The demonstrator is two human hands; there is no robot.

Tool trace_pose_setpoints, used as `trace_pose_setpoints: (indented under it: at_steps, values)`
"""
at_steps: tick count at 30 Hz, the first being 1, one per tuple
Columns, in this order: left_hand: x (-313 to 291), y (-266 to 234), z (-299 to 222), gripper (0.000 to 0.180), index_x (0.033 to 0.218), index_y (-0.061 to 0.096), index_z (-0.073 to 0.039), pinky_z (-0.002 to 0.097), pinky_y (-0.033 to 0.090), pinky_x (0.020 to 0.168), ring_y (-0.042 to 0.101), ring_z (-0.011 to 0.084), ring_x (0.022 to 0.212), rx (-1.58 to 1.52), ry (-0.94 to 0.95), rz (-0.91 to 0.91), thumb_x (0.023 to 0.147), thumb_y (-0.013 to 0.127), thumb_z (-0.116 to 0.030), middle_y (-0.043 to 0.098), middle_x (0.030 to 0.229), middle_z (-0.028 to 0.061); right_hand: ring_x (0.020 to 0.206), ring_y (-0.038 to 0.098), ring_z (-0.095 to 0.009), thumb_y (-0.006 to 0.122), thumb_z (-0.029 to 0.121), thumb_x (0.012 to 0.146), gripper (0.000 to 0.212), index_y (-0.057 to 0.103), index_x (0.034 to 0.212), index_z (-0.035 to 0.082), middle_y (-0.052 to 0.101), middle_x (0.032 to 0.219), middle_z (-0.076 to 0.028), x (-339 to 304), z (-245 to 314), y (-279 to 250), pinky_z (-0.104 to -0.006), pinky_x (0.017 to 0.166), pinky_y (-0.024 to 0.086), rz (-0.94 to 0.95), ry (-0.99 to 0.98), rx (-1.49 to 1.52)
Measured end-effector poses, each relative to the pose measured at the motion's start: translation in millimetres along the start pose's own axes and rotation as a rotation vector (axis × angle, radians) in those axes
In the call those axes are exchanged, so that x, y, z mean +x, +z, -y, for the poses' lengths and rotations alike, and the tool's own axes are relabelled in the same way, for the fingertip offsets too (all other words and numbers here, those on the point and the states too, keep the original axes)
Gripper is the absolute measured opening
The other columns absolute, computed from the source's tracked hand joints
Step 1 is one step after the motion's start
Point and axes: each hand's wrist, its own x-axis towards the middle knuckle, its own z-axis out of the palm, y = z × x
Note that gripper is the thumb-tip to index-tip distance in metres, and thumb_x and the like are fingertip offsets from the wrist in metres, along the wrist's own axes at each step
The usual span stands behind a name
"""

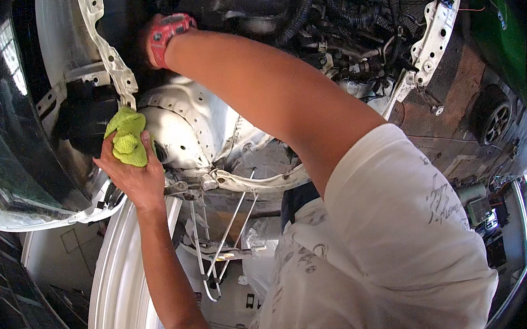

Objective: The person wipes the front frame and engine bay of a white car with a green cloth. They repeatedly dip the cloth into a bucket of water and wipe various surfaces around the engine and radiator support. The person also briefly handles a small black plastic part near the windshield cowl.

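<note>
My left hand (134, 179) is closed around a bunched yellow-green cloth (127, 139). The cloth touches the lower end of a white metal rail (109, 49) in a car's engine bay. Across the bay stretches my right arm, with a red wristwatch (176, 27) on it. My right hand (154, 45) reaches down beside that rail, into deep shadow; its fingers are hidden. A white painted inner panel (182, 131) with holes and a rounded hump lies between my two arms.
Dark hoses and engine parts (353, 37) fill the bay's far side. Another white rail (442, 17) borders it on the right. The windshield (7, 137) is at left. A white metal frame stand (221, 249) stands below the near edge. A wheel (496, 116) lies on the floor at right.
</note>
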Motion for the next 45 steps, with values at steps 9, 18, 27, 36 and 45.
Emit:
trace_pose_setpoints:
  at_steps: [9,18,27,36,45]
  values:
    - [2,-1,-4,0.060,0.138,0.051,0.002,0.0591,0.039,0.111,0.055,0.0478,0.115,-0.019,-0.011,-0.013,0.096,0.084,-0.025,0.060,0.130,0.0237,0.122,0.074,-0.037,0.068,0.028,0.098,0.040,0.077,0.135,0.016,0.077,0.131,-0.016,-20,6,-41,-0.0545,0.086,0.064,-0.033,0.092,0.202]
    - [3,0,-1,0.063,0.140,0.054,0.000,0.0661,0.034,0.118,0.057,0.0479,0.121,-0.014,-0.005,-0.051,0.093,0.086,-0.029,0.062,0.132,0.0180,0.117,0.073,-0.040,0.069,0.023,0.097,0.035,0.075,0.129,0.012,0.075,0.130,-0.018,17,6,-12,-0.0532,0.085,0.063,-0.149,-0.017,0.021]
    - [2,-1,-5,0.059,0.136,0.057,-0.001,0.0633,0.037,0.116,0.057,0.0478,0.121,-0.081,-0.044,-0.067,0.092,0.088,-0.025,0.064,0.129,0.0175,0.113,0.073,-0.043,0.071,0.019,0.096,0.030,0.074,0.124,0.009,0.072,0.129,-0.020,-43,10,-19,-0.0519,0.084,0.062,-0.430,-0.165,-0.051]
    - [-1,-1,-1,0.058,0.141,0.054,-0.001,0.0694,0.024,0.124,0.060,0.0432,0.127,-0.010,-0.037,0.011,0.097,0.083,-0.025,0.060,0.136,0.0172,0.143,0.053,-0.041,0.061,0.015,0.106,0.034,0.060,0.136,-0.001,0.064,0.139,-0.030,-172,22,63,-0.0500,0.115,0.046,-0.453,-0.037,1.106]
    - [0,0,-4,0.049,0.138,0.060,0.001,0.0545,0.041,0.107,0.057,0.0412,0.122,0.035,-0.013,-0.010,0.097,0.082,-0.017,0.058,0.134,0.0194,0.115,0.072,-0.044,0.058,0.025,0.106,0.038,0.073,0.133,0.003,0.072,0.135,-0.020,-35,45,52,-0.0562,0.102,0.059,0.167,-0.344,0.359]
